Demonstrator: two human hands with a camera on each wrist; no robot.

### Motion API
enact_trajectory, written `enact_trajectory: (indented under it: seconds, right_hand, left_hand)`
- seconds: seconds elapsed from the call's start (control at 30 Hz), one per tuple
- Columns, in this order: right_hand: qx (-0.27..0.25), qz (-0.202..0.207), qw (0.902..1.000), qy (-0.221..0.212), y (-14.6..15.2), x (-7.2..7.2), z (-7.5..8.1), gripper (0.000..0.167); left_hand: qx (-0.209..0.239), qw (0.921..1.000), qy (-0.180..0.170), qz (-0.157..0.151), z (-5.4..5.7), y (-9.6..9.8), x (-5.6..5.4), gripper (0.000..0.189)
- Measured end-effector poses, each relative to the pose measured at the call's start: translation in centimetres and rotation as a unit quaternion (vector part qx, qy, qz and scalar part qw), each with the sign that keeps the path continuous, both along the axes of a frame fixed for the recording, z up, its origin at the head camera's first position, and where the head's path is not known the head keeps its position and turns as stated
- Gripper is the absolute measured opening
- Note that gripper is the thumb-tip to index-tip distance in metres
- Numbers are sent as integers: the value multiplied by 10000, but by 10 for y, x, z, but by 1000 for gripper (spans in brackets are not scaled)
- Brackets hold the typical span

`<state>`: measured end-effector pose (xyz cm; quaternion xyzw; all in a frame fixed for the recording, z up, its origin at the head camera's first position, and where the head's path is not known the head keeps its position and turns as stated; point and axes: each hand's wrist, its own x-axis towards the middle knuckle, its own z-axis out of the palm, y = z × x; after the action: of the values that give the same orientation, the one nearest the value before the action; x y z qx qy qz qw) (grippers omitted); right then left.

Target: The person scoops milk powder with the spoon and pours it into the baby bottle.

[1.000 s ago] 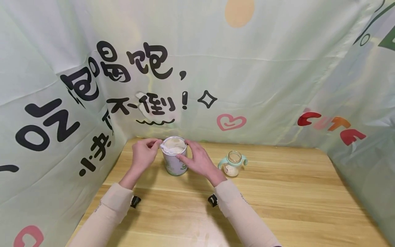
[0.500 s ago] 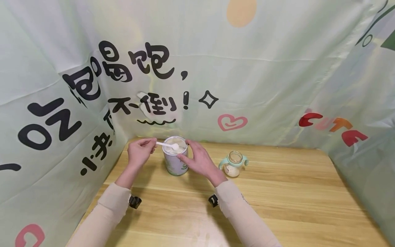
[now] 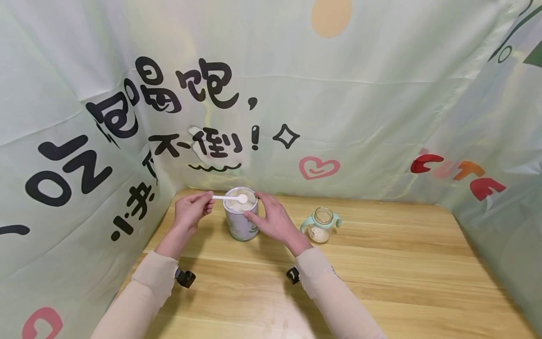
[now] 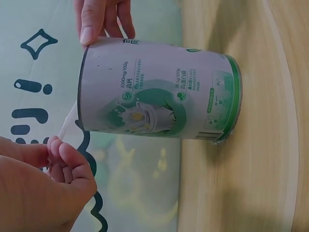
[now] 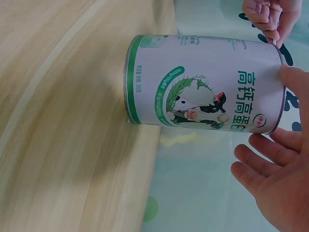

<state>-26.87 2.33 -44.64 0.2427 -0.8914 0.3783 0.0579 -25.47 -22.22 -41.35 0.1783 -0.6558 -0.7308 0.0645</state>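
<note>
A milk powder can (image 3: 242, 225) stands upright on the table, uncovered, with pale powder showing inside. My left hand (image 3: 192, 210) pinches the handle of a white scoop (image 3: 230, 198) between thumb and fingertips. The scoop's bowl is over the can's mouth; pale powder appears to fill it. On the can's right side my right hand (image 3: 274, 217) grips the upper rim, thumb in front and fingers behind. In the left wrist view the can (image 4: 154, 92) hides most of the scoop. The right wrist view shows the can's cow-printed side, my right hand (image 5: 277, 169) around its top.
To the right of the can stands a glass bottle (image 3: 320, 231) with mint-green handles, uncapped and holding some pale powder. A printed cloth (image 3: 360, 117) hangs behind and beside the wooden table (image 3: 381, 273).
My left hand has drawn slightly left and down from the rim. The scoop has come into clear view over the can, its bowl lifting a little. My right hand stays on the can.
</note>
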Motion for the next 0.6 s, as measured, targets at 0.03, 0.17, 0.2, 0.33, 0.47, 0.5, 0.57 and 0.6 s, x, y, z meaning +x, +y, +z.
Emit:
enact_trajectory:
  seconds: [0.03, 0.17, 0.2, 0.33, 0.47, 0.5, 0.57, 0.6]
  right_hand:
    - [3, 4, 10000, -1, 0, 0, 0, 75]
    - [-6, 6, 10000, -3, 1, 0, 0, 76]
    - [-4, -2, 10000, -11, 1, 0, 0, 77]
    - [-3, 0, 10000, -31, 1, 0, 1, 80]
    - [16, 19, 10000, 32, 2, 0, 1, 79]
    - [40, 15, 10000, 41, 3, 0, 2, 79]
    - [70, 3, 10000, 52, 4, 0, 2, 79]
    - [90, -6, 9999, 51, 5, 0, 3, 79]
  left_hand:
    - [20, 10000, -13, 7, 0, 0, 0, 27]
    - [115, 9999, -11, -1, 2, 0, 1, 13]
    - [145, 9999, 12, -7, 3, 0, 1, 9]
    - [203, 9997, 124, -46, 6, 1, 2, 6]
    - [213, 9996, 187, -65, 9, 2, 3, 6]
    - [215, 9996, 192, -71, 10, 2, 2, 7]
    - [216, 9995, 197, -78, 11, 3, 2, 8]
    - [217, 9995, 206, -79, 11, 3, 1, 8]
